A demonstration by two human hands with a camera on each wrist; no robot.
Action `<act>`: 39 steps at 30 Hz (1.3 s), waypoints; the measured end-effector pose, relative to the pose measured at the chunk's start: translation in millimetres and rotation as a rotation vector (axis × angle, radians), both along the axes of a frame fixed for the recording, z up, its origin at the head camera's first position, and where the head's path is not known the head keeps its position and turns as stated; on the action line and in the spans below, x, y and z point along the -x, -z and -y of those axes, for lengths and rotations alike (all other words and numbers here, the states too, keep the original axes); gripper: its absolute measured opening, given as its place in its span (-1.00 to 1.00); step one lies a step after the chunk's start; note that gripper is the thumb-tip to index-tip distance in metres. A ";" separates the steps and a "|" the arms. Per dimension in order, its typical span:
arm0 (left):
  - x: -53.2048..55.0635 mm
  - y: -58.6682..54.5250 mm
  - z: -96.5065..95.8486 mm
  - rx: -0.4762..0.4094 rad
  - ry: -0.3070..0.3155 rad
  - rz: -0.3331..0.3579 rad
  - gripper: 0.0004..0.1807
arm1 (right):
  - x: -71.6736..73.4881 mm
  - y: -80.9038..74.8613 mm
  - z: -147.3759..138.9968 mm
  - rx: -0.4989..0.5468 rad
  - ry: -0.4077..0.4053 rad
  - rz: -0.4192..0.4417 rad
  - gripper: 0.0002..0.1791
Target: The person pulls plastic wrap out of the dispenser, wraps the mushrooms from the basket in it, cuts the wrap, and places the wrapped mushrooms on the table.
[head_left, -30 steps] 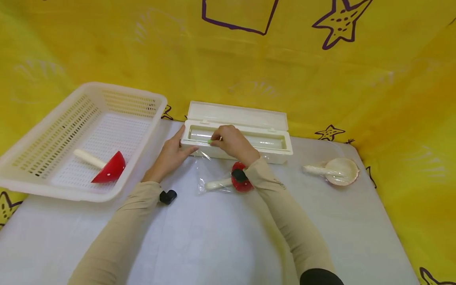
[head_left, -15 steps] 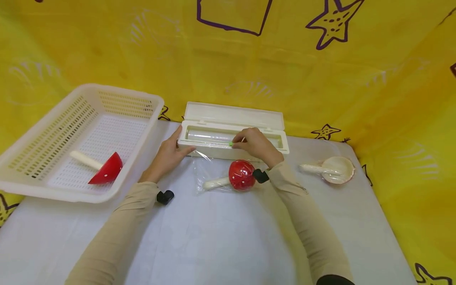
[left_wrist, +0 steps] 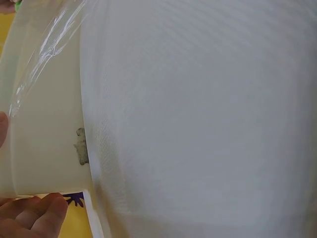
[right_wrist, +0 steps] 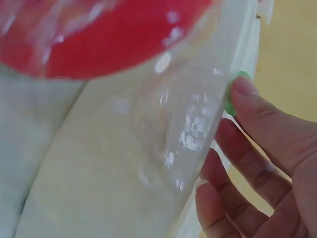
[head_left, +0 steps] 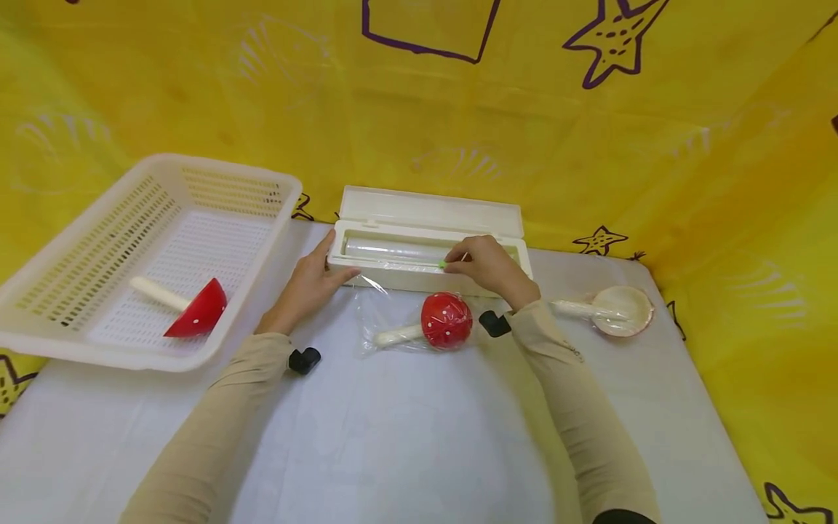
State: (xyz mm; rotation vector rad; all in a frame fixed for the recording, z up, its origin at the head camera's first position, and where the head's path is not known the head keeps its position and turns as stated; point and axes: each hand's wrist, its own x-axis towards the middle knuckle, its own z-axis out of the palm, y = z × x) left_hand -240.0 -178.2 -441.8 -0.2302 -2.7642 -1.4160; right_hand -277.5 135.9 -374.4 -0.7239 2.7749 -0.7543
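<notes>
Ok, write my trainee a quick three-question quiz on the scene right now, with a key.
1. Which hand pinches the green tab?
2. True or false: the lid of the box is open.
3. Fill in: the ladle furthest left lies in the ____.

Key:
1. The right hand.
2. True.
3. Basket.

Head view: yellow printed backdrop (head_left: 366, 131), lightly creased, surrounds the desk (head_left: 393, 451) from 8 o'clock through 12 to 4. Dark-outlined starfish print (head_left: 615, 45) noted between 1 and 2 o'clock. Desk surface white, extending to 6 o'clock; shadows soft.
</notes>
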 end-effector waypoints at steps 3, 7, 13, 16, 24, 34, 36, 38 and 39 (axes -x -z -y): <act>0.1 -0.6 1.0 0.002 -0.003 0.013 0.03 | -0.1 0.2 -9.3 -0.007 0.013 -0.006 -0.76; -0.3 -0.5 2.9 0.011 -0.006 0.026 0.05 | -1.2 2.1 -25.5 -0.018 0.035 -0.008 -0.76; -1.7 0.2 5.8 0.022 -0.014 0.046 0.07 | -2.7 6.0 -47.4 -0.055 0.103 -0.012 -0.74; -1.6 0.7 5.8 0.022 -0.007 0.042 0.05 | -4.0 8.0 -54.9 -0.060 0.124 -0.011 -0.74; 0.6 0.4 1.5 0.010 0.009 0.034 0.03 | -7.3 6.1 -77.4 -0.073 0.137 -0.044 -0.76; -0.2 -0.5 1.8 -0.004 0.006 0.029 0.02 | -14.2 5.5 -107.3 0.000 0.196 0.013 -0.72; 0.3 0.0 0.7 -0.010 0.014 0.035 0.02 | -14.0 5.7 -110.0 0.015 0.184 0.019 -0.73; 0.4 -0.7 0.3 -0.014 0.018 0.040 0.02 | -13.3 6.0 -111.2 0.032 0.172 0.025 -0.74; 0.4 -1.1 0.1 -0.013 0.019 0.040 0.02 | -13.1 6.2 -111.6 0.045 0.168 0.029 -0.74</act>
